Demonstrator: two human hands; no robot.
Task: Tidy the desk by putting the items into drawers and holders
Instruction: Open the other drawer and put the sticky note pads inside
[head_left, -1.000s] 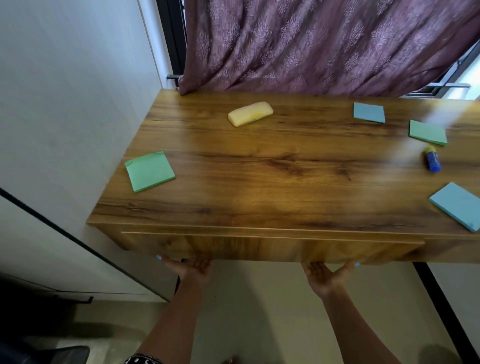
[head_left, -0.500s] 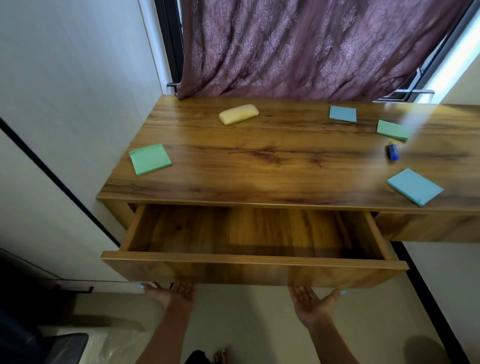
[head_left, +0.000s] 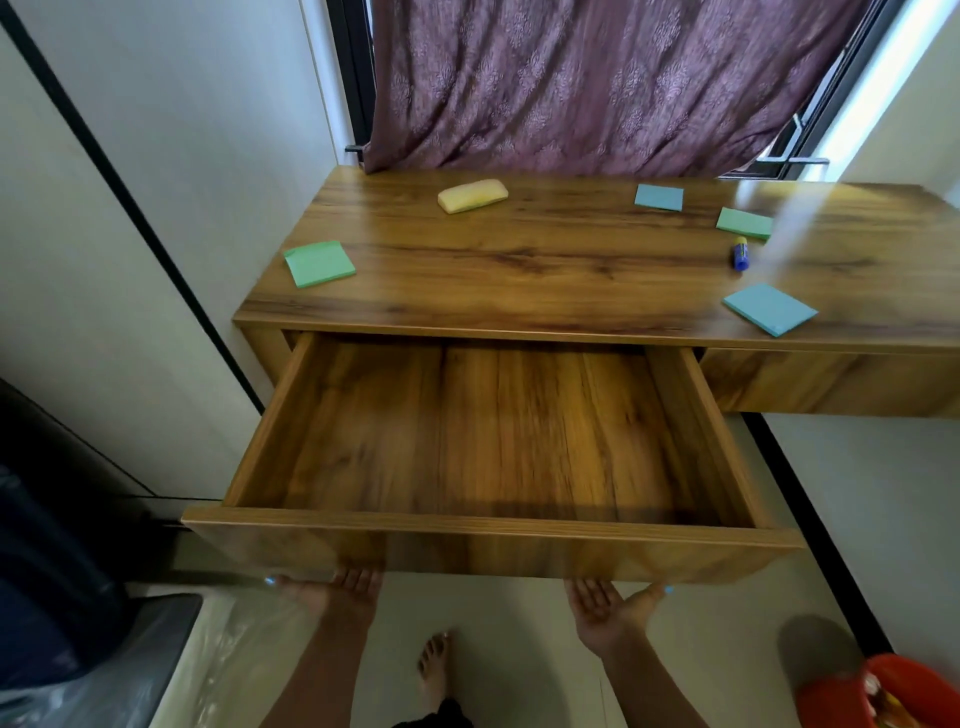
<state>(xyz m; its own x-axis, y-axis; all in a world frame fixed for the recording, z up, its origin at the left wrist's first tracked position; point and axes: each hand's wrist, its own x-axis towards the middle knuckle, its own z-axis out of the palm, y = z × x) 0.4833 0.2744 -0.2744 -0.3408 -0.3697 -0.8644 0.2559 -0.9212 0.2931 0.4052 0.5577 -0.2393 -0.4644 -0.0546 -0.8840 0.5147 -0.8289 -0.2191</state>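
Head view: wide brown wooden drawer (head_left: 467, 431) pulled far out; left hand (head_left: 332, 590) and right hand (head_left: 610, 605) palm-up, fingers hooked under front panel; ease pull evenly, stop before runners end

— Where does the light enter?
— Daylight comes from the window (head_left: 810, 150) at upper right, past the curtain (head_left: 597, 83), throwing a pale streak of glare across the worktop (head_left: 519, 270).
— And sharpness?
— The drawer (head_left: 483, 431) floor smears with motion blur; a shadow lies along its front inside. Wide-angle distortion bends the wall lines at the edges.
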